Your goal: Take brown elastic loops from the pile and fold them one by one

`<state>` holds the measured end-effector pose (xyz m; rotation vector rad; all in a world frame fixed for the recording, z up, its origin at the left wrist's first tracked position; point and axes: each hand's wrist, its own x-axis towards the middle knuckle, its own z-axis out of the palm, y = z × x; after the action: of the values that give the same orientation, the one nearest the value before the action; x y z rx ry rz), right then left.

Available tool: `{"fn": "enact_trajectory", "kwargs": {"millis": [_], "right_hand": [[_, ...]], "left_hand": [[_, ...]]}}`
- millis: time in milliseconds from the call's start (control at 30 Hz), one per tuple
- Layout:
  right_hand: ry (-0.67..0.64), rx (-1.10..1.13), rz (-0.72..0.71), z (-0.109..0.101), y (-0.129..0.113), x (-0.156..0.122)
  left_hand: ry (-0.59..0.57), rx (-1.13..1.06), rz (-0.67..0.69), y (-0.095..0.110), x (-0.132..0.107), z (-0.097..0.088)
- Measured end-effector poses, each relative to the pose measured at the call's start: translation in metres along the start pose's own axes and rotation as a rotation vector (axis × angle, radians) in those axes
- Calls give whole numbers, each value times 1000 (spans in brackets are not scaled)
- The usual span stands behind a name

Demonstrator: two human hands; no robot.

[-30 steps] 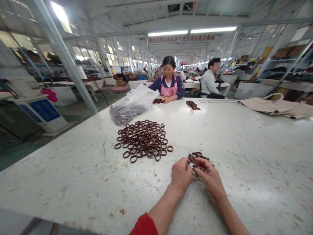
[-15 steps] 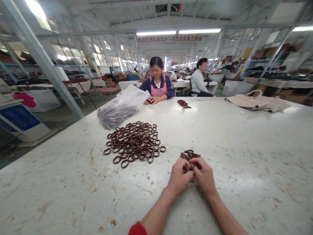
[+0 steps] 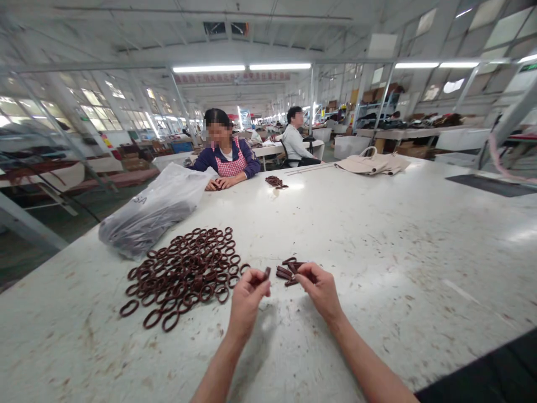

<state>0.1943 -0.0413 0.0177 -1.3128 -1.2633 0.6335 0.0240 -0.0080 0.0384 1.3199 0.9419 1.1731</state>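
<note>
My left hand (image 3: pixel 248 299) pinches a small dark brown loop (image 3: pixel 267 273) between thumb and fingers, held just above the table. To its right, my right hand (image 3: pixel 319 286) has thumb and forefinger closed at the edge of a small heap of flattened brown loops (image 3: pixel 284 272); its fingertips seem to grip one of them, though the fingers partly cover it. Left of my hands spreads a large pile of round, dark brown loops (image 3: pixel 184 274), its right edge close behind my left hand.
A clear plastic bag (image 3: pixel 155 210) with dark contents lies behind the pile. Across the white table (image 3: pixel 377 235), a co-worker (image 3: pixel 229 159) in a checked apron handles brown pieces near another small heap (image 3: pixel 276 182). Beige bag pieces (image 3: pixel 364 163) lie at the far edge; a dark mat (image 3: pixel 493 184) is at right.
My hands, together at the small heap before, have come apart. The left has moved left with a brown loop; the right stays by the heap. The view has turned to the right.
</note>
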Motion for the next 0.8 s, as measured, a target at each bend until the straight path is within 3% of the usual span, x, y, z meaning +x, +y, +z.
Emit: {"fn": "enact_trajectory", "kwargs": {"millis": [200, 267, 333, 433, 567, 667, 733, 800], "right_hand": [[392, -19, 190, -35, 20, 13], [396, -104, 226, -40, 27, 16], [300, -253, 249, -40, 31, 16], [115, -546, 284, -34, 31, 11], [46, -739, 202, -26, 33, 3], [52, -648, 131, -22, 33, 3], [-14, -466, 122, -17, 29, 5], [-159, -215, 164, -10, 23, 6]], "left_hand": [[332, 583, 115, 3, 62, -100], [419, 791, 117, 4, 71, -124], [475, 874, 137, 5, 68, -128], [365, 737, 155, 2, 46, -94], [49, 500, 123, -15, 5, -11], [-43, 406, 132, -28, -14, 35], [-61, 336, 113, -33, -18, 49], [-80, 258, 76, -35, -17, 51]]}}
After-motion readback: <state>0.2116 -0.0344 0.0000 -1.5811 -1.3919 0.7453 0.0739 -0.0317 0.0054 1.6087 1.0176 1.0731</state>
